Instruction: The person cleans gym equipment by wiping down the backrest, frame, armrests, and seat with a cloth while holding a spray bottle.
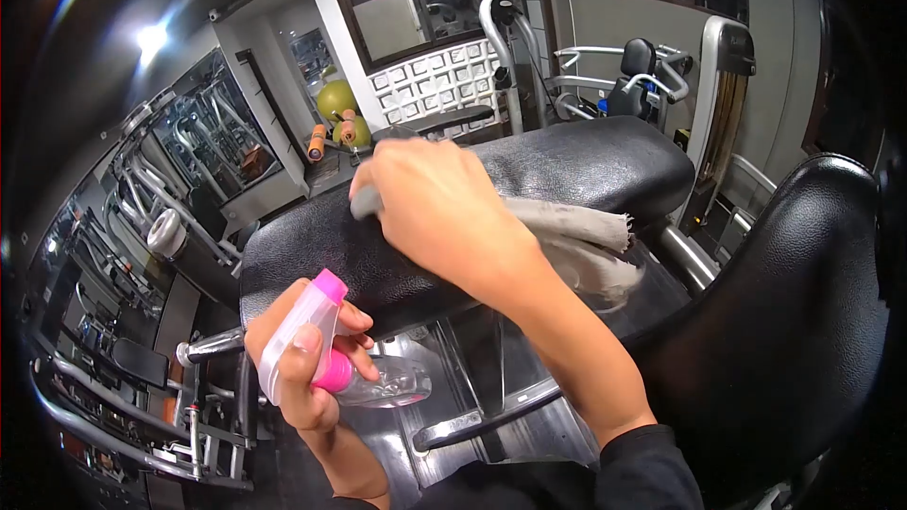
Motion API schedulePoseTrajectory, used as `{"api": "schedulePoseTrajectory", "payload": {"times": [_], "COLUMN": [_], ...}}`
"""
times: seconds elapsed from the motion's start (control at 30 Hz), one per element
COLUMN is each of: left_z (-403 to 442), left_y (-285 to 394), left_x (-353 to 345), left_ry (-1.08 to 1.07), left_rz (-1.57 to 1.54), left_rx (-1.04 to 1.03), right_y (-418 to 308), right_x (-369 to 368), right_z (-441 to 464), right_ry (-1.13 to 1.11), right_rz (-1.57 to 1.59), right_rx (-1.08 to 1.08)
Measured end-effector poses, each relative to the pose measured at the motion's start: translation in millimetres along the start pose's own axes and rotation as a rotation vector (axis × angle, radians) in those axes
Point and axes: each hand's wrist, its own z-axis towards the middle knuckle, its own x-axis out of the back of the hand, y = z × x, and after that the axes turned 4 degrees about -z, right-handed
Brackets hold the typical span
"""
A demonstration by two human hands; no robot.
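Note:
My left hand [300, 359] is wrapped around a spray bottle [389, 382] with a clear body, a pink collar and a pink nozzle. It is tilted, its body pointing right, in front of the pad's near edge. My right hand [430, 194] presses a grey cloth [572, 222] against the long black padded bench [605, 161]. A bunched bit of the cloth shows at the fingertips; its frayed end trails right beneath my forearm and hangs over the near edge. Most of my right fingers are hidden behind the back of the hand.
A black backrest [784, 302] rises close on my right. Weight machines [732, 85] stand at the back right, and others line the left side by a mirror [217, 127]. Green exercise balls [335, 99] and an orange roller [316, 144] lie beyond the bench.

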Motion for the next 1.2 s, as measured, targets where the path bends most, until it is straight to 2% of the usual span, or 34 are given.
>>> {"api": "schedulePoseTrajectory", "payload": {"times": [0.07, 0.2, 0.23, 0.3, 0.33, 0.4, 0.5, 0.6, 0.67, 0.73, 0.8, 0.87, 1.0, 1.1, 1.13, 1.2], "left_z": [-2.8, -10.7, -13.3, -18.0, -20.0, -23.1, -24.7, -26.2, -25.9, -26.4, -25.6, -25.3, -23.6, -24.3, -25.2, -25.1], "left_y": [0.7, -1.4, -1.6, -4.0, -4.0, -4.2, -4.2, -6.9, -2.9, -1.4, -1.6, -1.1, 1.8, -0.6, -0.9, -1.2], "left_x": [4.8, 12.9, 12.9, 18.0, 19.0, 19.5, 20.9, 34.3, 35.9, 36.8, 38.9, 39.7, 41.6, 44.4, 43.0, 39.2], "left_ry": [-0.021, -0.019, -0.005, -0.016, -0.015, 0.094, 0.115, -0.001, 0.045, 0.093, 0.138, 0.151, 0.131, 0.113, 0.122, 0.145], "left_rz": [0.003, -0.022, -0.009, -0.004, -0.004, -0.038, 0.004, 0.006, -0.032, -0.076, -0.031, -0.015, 0.047, 0.016, -0.034, -0.048], "left_rx": [0.004, -0.003, 0.010, 0.023, 0.021, 0.095, 0.091, 0.046, 0.071, 0.099, 0.062, 0.048, 0.071, 0.077, 0.089, 0.091], "right_y": [2.1, 29.5, 28.1, 25.2, 10.9, -14.2, -32.1, -4.1, 12.0, 17.7, 3.7, -30.7, -60.1, -43.8, -36.6, -31.8], "right_x": [11.8, 36.6, 35.1, 34.1, 34.9, 28.3, 33.5, 41.9, 44.6, 37.6, 17.7, 1.8, 13.0, 21.8, 16.0, 16.3], "right_z": [-21.6, -38.6, -37.4, -35.6, -33.2, -43.4, -56.1, -56.9, -51.2, -38.9, -23.2, -16.7, -24.7, -20.3, -15.6, -3.1], "right_ry": [0.096, 0.113, 0.108, 0.212, 0.122, 0.088, 0.052, 0.045, 0.081, 0.191, 0.182, 0.066, -0.135, -0.218, -0.156, -0.209], "right_rz": [0.274, 0.141, 0.147, -0.094, -0.137, -0.005, 0.154, 0.237, 0.183, 0.011, 0.002, -0.078, 0.317, 0.380, 0.380, 0.209], "right_rx": [0.101, -0.138, -0.132, -0.200, -0.221, -0.076, -0.012, -0.057, -0.172, -0.067, 0.002, 0.034, 0.234, 0.186, 0.171, 0.061]}}
